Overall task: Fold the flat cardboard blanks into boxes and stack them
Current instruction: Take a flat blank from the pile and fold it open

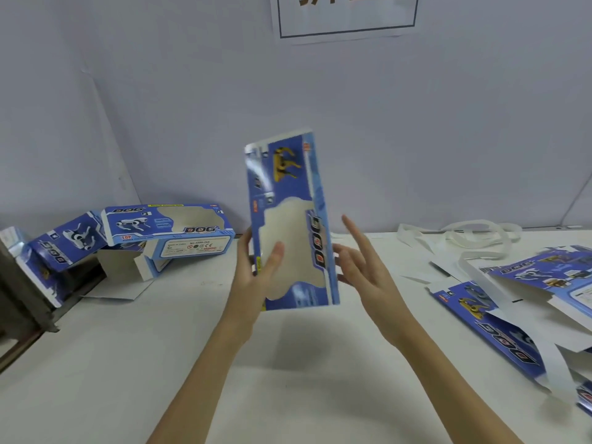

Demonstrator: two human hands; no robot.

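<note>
A blue printed cardboard box [290,200] with a cut-out window and "DOG" lettering stands upright in the air over the white table [288,363]. My left hand [256,277] grips its lower left edge, thumb across the front and fingers behind. My right hand [362,264] hovers just right of the box with fingers spread and straight; whether they touch its edge is unclear. A folded box [169,229] lies at the back left on another tilted box [67,241]. Flat blanks [519,302] lie in a loose pile at the right.
White paper straps [477,238] curl at the back right behind the blanks. A dark brown surface [19,302] sits past the table's left edge. A grey wall with a white sign [346,17] rises behind the table.
</note>
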